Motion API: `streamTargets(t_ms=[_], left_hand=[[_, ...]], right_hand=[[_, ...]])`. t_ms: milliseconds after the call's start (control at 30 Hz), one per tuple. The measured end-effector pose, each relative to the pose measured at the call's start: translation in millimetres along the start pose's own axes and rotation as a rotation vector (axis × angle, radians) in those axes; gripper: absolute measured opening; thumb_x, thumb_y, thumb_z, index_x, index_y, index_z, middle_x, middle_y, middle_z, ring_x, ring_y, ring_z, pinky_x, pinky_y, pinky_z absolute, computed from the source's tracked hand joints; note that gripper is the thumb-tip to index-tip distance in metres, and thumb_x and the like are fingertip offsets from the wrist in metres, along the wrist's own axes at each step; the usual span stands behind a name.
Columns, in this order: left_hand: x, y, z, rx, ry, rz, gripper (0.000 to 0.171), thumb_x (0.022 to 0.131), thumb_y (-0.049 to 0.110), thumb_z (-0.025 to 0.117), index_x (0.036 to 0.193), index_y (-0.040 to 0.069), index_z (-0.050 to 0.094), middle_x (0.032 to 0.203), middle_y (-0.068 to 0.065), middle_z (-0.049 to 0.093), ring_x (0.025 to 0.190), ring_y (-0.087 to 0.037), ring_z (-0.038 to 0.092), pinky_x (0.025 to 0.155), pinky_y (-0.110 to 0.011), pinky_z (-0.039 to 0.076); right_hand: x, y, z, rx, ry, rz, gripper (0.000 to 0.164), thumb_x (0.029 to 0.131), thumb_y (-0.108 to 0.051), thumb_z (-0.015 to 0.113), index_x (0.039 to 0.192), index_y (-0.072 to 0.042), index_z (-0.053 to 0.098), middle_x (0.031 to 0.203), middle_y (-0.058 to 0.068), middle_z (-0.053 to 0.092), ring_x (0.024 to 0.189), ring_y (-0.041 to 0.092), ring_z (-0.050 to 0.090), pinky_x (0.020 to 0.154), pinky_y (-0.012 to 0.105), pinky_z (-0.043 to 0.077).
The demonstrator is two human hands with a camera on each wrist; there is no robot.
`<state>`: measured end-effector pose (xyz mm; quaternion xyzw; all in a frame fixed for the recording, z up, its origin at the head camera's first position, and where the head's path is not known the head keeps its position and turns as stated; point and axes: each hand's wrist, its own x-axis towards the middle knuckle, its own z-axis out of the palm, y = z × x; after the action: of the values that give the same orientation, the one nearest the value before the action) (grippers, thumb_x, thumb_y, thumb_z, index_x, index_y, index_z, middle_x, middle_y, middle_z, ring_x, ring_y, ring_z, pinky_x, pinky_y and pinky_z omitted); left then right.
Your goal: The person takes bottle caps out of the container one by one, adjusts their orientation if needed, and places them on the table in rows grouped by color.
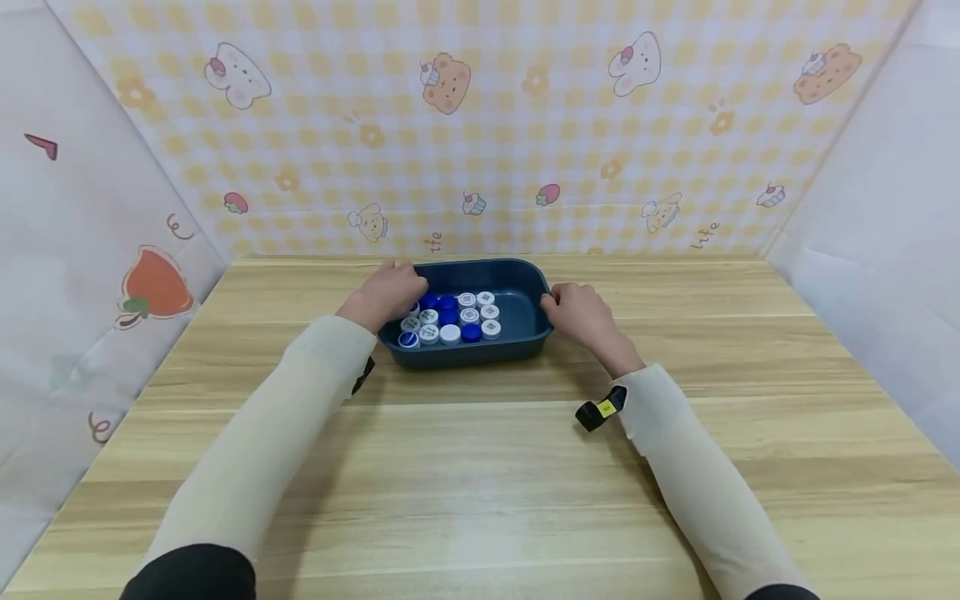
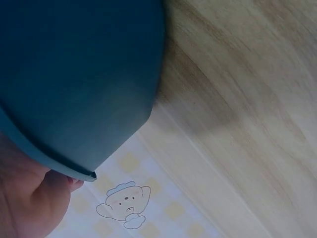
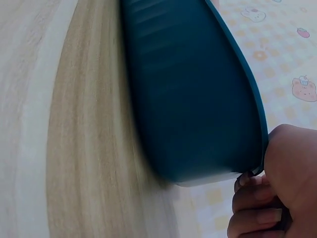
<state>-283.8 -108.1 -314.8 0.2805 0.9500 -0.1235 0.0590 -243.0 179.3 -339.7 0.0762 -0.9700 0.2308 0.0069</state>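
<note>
A dark teal rectangular tray (image 1: pixel 519 310) stands near the back of the wooden table. White and blue bottle caps (image 1: pixel 450 334), some with printed marks, sit in rows over its left and middle part; the right part shows bare bottom. My left hand (image 1: pixel 390 292) grips the tray's left rim and covers some caps there. At the opposite end, my right hand (image 1: pixel 581 315) pinches the right rim. The right wrist view shows the thumb over the rim (image 3: pixel 255 106) and curled fingers (image 3: pixel 255 218) below it. Whether the tray's base touches the table cannot be told.
Behind the wooden table (image 1: pixel 480 467) hangs a yellow checked cloth (image 1: pixel 480 150) with cartoon prints, close to the tray. White side sheets (image 1: pixel 82 275) bound the table left and right. A black strap (image 1: pixel 600 410) sits at the right wrist.
</note>
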Motion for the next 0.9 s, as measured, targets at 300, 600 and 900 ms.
streamTargets(t_ms=[300, 600, 900], left_hand=[[2.0, -0.5, 0.5, -0.012, -0.031, -0.001, 0.012, 0.092, 0.009, 0.060, 0.100, 0.005, 0.069, 0.091, -0.010, 0.064, 0.087, -0.028, 0.051, 0.080, -0.041, 0.034], [-2.0, 1.3, -5.7, -0.015, -0.024, 0.004, 0.010, 0.091, 0.009, 0.061, 0.097, 0.005, 0.068, 0.090, -0.011, 0.064, 0.086, -0.028, 0.053, 0.080, -0.040, 0.036], [-22.0, 7.2, -30.5, -0.063, 0.094, -0.016, 0.013, 0.085, 0.012, 0.070, 0.096, 0.005, 0.067, 0.094, -0.011, 0.064, 0.090, -0.029, 0.051, 0.080, -0.042, 0.035]], right_hand=[[1, 0, 0, 0.003, -0.010, 0.004, 0.038, 0.099, -0.030, 0.042, 0.068, -0.009, 0.050, 0.059, 0.005, 0.047, 0.052, 0.021, 0.045, 0.047, 0.030, 0.032], [0, -1, 2, 0.013, -0.012, 0.014, 0.038, 0.099, -0.030, 0.042, 0.069, -0.009, 0.050, 0.060, 0.005, 0.047, 0.052, 0.021, 0.045, 0.047, 0.030, 0.032], [-1, -2, 2, 0.015, -0.014, 0.016, 0.037, 0.100, -0.029, 0.041, 0.070, -0.009, 0.050, 0.061, 0.006, 0.047, 0.053, 0.021, 0.045, 0.048, 0.030, 0.032]])
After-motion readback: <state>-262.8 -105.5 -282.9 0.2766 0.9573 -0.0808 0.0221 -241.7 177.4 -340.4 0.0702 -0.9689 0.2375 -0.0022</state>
